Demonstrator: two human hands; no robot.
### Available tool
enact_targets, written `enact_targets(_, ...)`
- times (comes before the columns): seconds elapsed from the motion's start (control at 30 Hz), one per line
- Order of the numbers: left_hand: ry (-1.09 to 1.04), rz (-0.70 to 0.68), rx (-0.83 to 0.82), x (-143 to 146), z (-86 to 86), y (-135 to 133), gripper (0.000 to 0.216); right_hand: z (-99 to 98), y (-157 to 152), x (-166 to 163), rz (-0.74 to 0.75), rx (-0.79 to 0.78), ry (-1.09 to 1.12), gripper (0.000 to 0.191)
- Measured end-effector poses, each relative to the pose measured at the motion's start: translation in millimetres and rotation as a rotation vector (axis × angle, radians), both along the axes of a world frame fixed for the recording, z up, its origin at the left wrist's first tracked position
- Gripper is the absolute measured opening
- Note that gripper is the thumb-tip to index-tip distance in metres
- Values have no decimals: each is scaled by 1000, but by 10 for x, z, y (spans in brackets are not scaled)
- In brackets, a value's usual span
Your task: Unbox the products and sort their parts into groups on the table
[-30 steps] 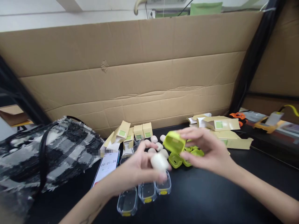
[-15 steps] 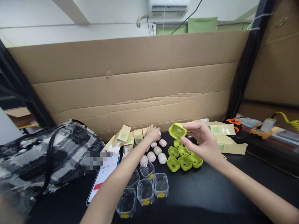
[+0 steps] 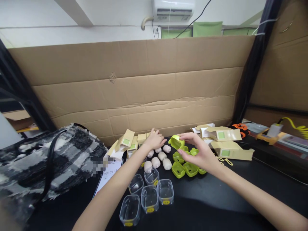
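My right hand (image 3: 201,154) pinches a lime-green plastic case (image 3: 176,141) just above a cluster of several more green cases (image 3: 185,168) on the black table. My left hand (image 3: 155,140) reaches far forward, its fingers curled down over the small kraft boxes (image 3: 142,138) and the pale cream oval pieces (image 3: 158,157) at the foot of the cardboard wall. What its fingers hold, if anything, is hidden. Several clear plastic tubs (image 3: 150,197) with yellow stickers stand nearer to me.
A tall cardboard wall (image 3: 144,93) closes the back. A black-and-white tweed bag (image 3: 45,160) lies at left, with a phone (image 3: 107,176) showing a timer beside it. Open kraft cartons (image 3: 223,141) lie at right; orange and yellow tools sit at far right.
My left hand went from holding a cream piece near me to reaching out to the boxes at the back. My right hand lowered the green case toward the green cluster.
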State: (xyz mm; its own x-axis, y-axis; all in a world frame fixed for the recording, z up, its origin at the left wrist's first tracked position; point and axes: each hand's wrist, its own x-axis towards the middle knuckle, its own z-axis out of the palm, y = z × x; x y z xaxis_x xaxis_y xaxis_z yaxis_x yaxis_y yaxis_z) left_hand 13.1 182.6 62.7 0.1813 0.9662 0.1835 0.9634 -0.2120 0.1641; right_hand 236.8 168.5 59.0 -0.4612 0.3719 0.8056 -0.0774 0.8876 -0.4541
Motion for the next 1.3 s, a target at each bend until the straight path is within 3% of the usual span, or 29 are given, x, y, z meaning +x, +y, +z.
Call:
enact_targets(0.17,-306,5,-4,27,43,-151,29,-22,24,-23,10,-124,-15,29)
enact_targets(0.27,-555,20,-8,167,94,-390,30,11,-39,-36,149,-348,27,20)
enact_targets(0.33,-720,8,-64,307,107,-635,47,30,-113,-45,220,-411,54,18)
enact_targets(0.43,-964,-30,-177,517,69,-1032,64,16,-245,-63,134,-256,67,24)
enact_targets(0.47,-1261,-19,-247,572,45,-1146,60,-4,-289,-71,91,-177,51,25)
enact_targets(0.53,-1643,36,-246,645,-9,-1323,46,-59,-370,-87,38,-30,-8,26)
enact_targets(0.63,-1976,-11,-184,670,-77,-1481,27,-131,-463,-100,1,116,-64,28)
enact_targets(0.73,-2034,-95,-157,651,-97,-1590,27,-135,-519,-86,24,225,-93,32)
enact_targets(0.87,-1855,-43,-156,632,-48,-1708,34,-95,-570,-40,180,349,-209,35)
enact_targets(0.97,-1737,9,-141,619,-15,-1738,36,-116,-596,-44,181,134,-162,42)
enact_targets(1.07,-1727,42,-76,615,-39,-1714,48,-163,-583,-101,184,-214,-120,32)
enact_targets(1.13,-1748,82,-11,612,-80,-1682,42,-186,-556,-149,265,-503,-121,19)
enact_targets(1.2,-1758,123,48,601,-123,-1650,29,-199,-526,-188,349,-749,-92,19)
enact_targets(1.3,-1706,150,61,575,-163,-1616,20,-220,-498,-211,396,-881,-5,21)
